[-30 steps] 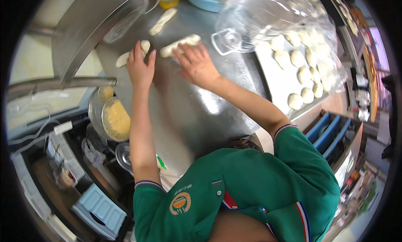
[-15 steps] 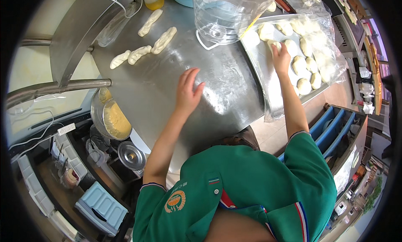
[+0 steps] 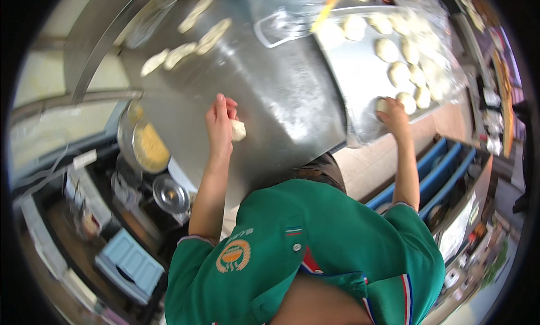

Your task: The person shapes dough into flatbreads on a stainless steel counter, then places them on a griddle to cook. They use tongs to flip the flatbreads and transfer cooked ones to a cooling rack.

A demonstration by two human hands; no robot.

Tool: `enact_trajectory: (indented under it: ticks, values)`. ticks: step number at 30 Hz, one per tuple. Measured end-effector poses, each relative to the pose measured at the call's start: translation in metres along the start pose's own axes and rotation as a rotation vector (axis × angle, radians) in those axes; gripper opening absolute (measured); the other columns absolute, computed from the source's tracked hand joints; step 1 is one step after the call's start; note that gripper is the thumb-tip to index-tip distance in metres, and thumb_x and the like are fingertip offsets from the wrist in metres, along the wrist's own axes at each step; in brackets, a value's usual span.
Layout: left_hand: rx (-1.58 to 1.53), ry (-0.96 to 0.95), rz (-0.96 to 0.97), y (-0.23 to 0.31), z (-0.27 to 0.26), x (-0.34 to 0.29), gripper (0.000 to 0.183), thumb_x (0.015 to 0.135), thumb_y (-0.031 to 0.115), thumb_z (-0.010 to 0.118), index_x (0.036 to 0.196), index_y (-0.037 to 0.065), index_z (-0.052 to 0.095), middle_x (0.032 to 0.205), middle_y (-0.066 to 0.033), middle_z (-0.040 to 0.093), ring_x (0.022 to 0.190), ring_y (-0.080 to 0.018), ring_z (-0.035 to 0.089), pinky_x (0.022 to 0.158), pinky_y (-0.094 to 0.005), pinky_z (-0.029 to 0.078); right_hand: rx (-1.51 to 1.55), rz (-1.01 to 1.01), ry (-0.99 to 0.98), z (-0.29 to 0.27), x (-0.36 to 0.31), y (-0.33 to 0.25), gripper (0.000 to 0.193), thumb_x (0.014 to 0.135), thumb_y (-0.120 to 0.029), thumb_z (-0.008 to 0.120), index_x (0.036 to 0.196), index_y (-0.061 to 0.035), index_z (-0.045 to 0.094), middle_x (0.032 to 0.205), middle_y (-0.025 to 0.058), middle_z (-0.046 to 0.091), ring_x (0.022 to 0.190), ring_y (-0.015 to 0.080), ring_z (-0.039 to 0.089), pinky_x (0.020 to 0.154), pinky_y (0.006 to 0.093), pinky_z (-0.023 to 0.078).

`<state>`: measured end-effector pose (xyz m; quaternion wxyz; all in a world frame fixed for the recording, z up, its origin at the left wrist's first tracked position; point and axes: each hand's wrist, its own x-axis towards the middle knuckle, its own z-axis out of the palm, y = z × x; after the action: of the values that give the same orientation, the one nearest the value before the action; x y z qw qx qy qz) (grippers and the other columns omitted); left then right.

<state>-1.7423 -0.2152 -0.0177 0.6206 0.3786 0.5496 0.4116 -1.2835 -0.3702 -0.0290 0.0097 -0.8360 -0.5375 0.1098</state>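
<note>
My left hand point(image 3: 219, 122), over the steel table point(image 3: 270, 94), has its fingers curled around a small pale dough piece point(image 3: 238, 130) that sticks out on its right side. At the near corner of the metal tray point(image 3: 354, 83), my right hand point(image 3: 395, 118) grips a round dough ball point(image 3: 382, 106), partly covered by the fingers. More dough balls point(image 3: 399, 74) sit on the tray, some beneath clear plastic film point(image 3: 444, 60). Several twisted dough strips point(image 3: 212, 36) lie toward the table's far left.
A clear plastic container with a white handle point(image 3: 275, 29) stands beyond the tray's left edge. Left of the table is a metal bowl of yellow crumbly filling point(image 3: 151, 148), near a round metal lid point(image 3: 171, 194). Blue dividers point(image 3: 444, 173) stand in a bin at right.
My right hand has moved nearer, to another dough ball; the ball it touched before has left its spot. My left hand, formerly without anything, has shifted left and now has a dough piece.
</note>
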Motion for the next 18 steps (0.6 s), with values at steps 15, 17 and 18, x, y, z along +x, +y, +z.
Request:
enact_trajectory:
  ticks: [15, 17, 18]
  values:
    - [1.169, 0.245, 0.816, -0.002, -0.069, 0.064, 0.062, 0.085, 0.031, 0.071, 0.135, 0.002, 0.049, 0.14, -0.0164, 0.048, 0.125, -0.0362, 0.048, 0.104, -0.0466, 0.039, 0.217, -0.846, 0.177, 0.057, 0.028, -0.316, 0.054, 0.08, -0.031, 0.075, 0.127, -0.0097, 0.059, 0.132, 0.0153, 0.053, 0.117, 0.0341, 0.052, 0.095, 0.0424, 0.045]
    - [1.253, 0.285, 0.911, 0.006, -0.077, 0.082, 0.064, 0.086, 0.036, 0.07, 0.136, 0.002, 0.048, 0.143, -0.0155, 0.047, 0.126, -0.0354, 0.047, 0.105, -0.0459, 0.038, 0.179, -0.711, 0.042, 0.054, 0.045, -0.334, 0.063, 0.081, -0.038, 0.072, 0.132, -0.0062, 0.054, 0.136, 0.0159, 0.051, 0.123, 0.0353, 0.05, 0.1, 0.0456, 0.041]
    - [1.353, 0.267, 0.881, 0.006, -0.078, 0.085, 0.072, 0.081, 0.046, 0.071, 0.135, 0.004, 0.049, 0.144, -0.0152, 0.045, 0.129, -0.0375, 0.043, 0.104, -0.051, 0.038, 0.167, -0.712, 0.267, 0.053, 0.048, -0.345, 0.065, 0.082, -0.041, 0.071, 0.134, -0.0061, 0.052, 0.136, 0.0157, 0.051, 0.125, 0.0349, 0.049, 0.102, 0.0484, 0.039]
